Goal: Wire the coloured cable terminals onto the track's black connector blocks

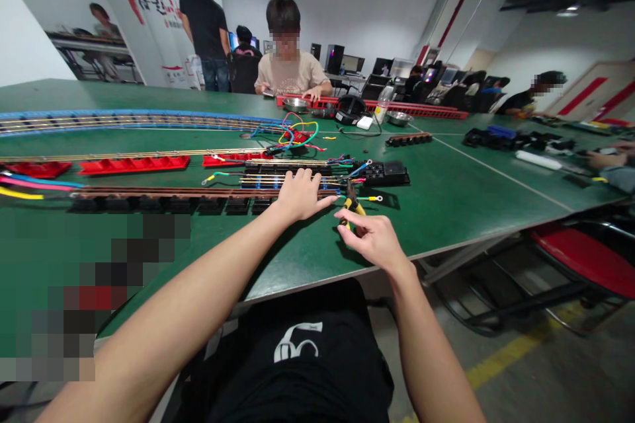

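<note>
My left hand (300,195) lies flat, fingers stretched out, across a long strip with brown rails (173,193) on black supports. My right hand (374,238) is closed around the yellow handles of pliers (350,203). Their dark jaws point away from me, by the strip's right end; whether they grip anything is too small to tell. Just right of the jaws, a yellow-sleeved ring terminal (378,198) ends a green wire. Behind the hands sits a black connector block (384,173), with thin wires and brass-coloured rods running up to it.
Red trays (133,164) and a long blue track (124,121) stretch leftward. Coloured wires (300,135) loop behind the strip. Across the table (461,205), a person (290,73) sits near a metal bowl (296,104) and a bottle (383,104). A red stool (590,258) stands at right.
</note>
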Demonstrator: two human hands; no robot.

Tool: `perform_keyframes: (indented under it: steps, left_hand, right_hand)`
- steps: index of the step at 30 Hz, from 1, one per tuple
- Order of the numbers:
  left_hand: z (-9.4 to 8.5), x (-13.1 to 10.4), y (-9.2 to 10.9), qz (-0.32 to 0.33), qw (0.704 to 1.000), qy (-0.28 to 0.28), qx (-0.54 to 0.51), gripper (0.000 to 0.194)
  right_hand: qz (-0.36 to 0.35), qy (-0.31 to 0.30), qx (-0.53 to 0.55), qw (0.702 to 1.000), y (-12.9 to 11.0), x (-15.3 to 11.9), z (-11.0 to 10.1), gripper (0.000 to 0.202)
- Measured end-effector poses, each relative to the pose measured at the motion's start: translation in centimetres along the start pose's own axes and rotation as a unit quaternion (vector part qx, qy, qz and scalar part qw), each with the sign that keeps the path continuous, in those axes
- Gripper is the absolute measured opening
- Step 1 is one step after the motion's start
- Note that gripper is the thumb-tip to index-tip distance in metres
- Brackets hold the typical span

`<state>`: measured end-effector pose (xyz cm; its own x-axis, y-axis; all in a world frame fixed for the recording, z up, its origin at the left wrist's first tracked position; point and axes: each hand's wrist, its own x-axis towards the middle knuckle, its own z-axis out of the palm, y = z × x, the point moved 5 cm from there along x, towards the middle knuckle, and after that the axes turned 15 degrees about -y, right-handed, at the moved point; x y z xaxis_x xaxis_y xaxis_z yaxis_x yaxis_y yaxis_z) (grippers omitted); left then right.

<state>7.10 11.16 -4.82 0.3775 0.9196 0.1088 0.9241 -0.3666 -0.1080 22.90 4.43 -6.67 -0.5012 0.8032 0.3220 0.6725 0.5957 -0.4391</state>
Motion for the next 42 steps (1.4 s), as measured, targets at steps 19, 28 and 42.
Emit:
perform_keyframes:
  steps: [19, 28, 42]
  left_hand:
    - [0.2, -0.2, 0.0, 0.003, 1.000, 0.001, 0.012, 0.078]
    - [0.4, -0.2, 0.0, 0.000, 1.000, -0.005, 0.009, 0.078]
    - [0.3, -0.2, 0.0, -0.003, 1.000, -0.012, -0.012, 0.079]
  right_hand:
    - [0.008, -0.025, 0.028, 0.999, -0.2, -0.1, 0.1, 0.038]
    - [0.048, -0.029, 0.054, 0.997, -0.1, 0.0, -0.1, 0.030]
    - [0.114, 0.071, 0.411, 0.902, 2.8, 0.1, 0.1, 0.053]
